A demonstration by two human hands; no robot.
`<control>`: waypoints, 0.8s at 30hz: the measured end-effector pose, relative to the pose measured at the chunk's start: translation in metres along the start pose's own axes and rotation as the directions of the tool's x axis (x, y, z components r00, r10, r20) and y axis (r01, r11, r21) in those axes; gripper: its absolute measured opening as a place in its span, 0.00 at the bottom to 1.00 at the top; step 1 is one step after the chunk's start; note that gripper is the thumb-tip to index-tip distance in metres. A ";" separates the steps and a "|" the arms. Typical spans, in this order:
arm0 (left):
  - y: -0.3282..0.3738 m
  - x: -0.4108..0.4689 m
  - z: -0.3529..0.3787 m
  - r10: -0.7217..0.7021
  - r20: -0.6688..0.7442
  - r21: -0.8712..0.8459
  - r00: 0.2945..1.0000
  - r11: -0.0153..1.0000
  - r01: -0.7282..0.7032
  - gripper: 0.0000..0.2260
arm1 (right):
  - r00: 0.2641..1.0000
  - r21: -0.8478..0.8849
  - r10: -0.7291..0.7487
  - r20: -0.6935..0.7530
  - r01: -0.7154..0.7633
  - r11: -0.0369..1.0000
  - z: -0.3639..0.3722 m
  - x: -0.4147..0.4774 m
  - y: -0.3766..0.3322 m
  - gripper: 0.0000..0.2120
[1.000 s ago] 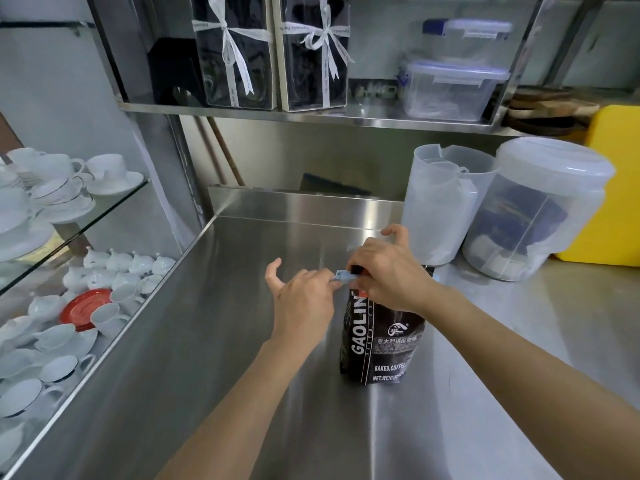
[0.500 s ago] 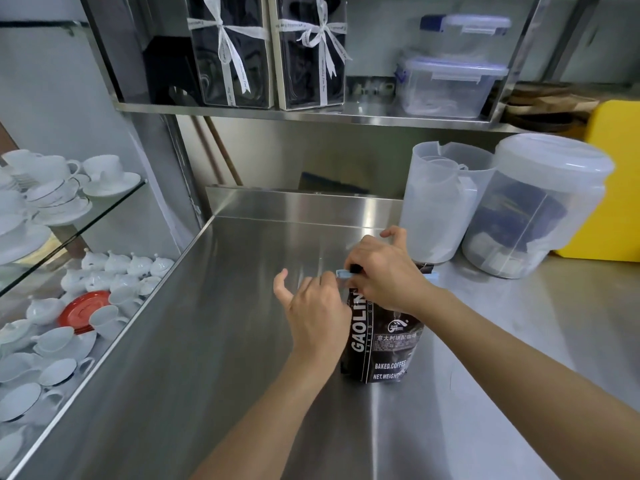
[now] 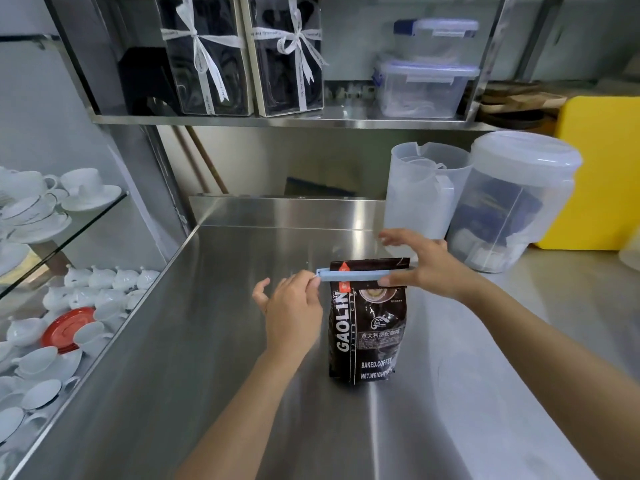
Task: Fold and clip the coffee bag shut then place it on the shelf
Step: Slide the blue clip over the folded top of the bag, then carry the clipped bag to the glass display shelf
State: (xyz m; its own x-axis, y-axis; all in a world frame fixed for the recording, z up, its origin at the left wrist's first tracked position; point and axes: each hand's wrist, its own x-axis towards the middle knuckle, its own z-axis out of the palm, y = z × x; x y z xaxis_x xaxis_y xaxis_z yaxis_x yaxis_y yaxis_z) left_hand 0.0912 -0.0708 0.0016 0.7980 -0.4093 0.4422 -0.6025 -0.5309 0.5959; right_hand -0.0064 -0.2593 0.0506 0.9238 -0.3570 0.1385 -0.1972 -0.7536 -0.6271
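Black and glossy, the printed coffee bag [image 3: 369, 327] stands upright on the stainless steel counter [image 3: 207, 341], well below the steel shelf [image 3: 277, 121]. A pale blue plastic clip [image 3: 360, 274] lies across it near the top. Your left hand [image 3: 294, 306] pinches the clip's left end (fingertips only). Your right hand [image 3: 429, 268], fingers spread, touches the right end with its thumb.

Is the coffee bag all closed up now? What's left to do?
Nearly. Done: the blue clip sits across the top of the coffee bag; whether it has snapped shut is unclear. In hand: the left hand pinches the clip's left end, and the thumb of the right hand touches its right end. Left: the bag stands on the counter, not yet on the shelf above.
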 end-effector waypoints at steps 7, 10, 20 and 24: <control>0.003 -0.008 0.000 -0.134 0.151 -0.343 0.979 0.922 0.179 0.04 | 0.983 0.472 0.165 -0.075 -0.111 0.874 0.013 -0.025 0.029 0.08; 0.002 -0.018 0.005 -0.193 0.268 -0.364 0.944 0.887 0.284 0.09 | 0.972 0.519 0.188 -0.143 -0.088 0.850 0.020 -0.028 0.032 0.12; -0.006 -0.023 0.017 -0.208 0.199 -0.457 0.958 0.845 0.278 0.03 | 0.934 0.634 0.260 -0.245 -0.048 0.772 0.050 -0.048 0.035 0.09; -0.025 -0.042 0.022 -0.163 0.361 -0.436 0.918 0.841 0.320 0.08 | 0.906 0.665 0.336 -0.259 -0.085 0.742 0.078 -0.072 0.043 0.19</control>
State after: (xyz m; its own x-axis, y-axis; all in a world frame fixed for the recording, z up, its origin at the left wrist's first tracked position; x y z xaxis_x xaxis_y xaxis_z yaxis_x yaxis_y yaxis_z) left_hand 0.0726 -0.0564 -0.0469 0.8276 -0.5574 0.0670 -0.2472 -0.2545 0.9350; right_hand -0.0562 -0.2230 -0.0461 0.6851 -0.7195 0.1135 -0.0067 -0.1620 -0.9868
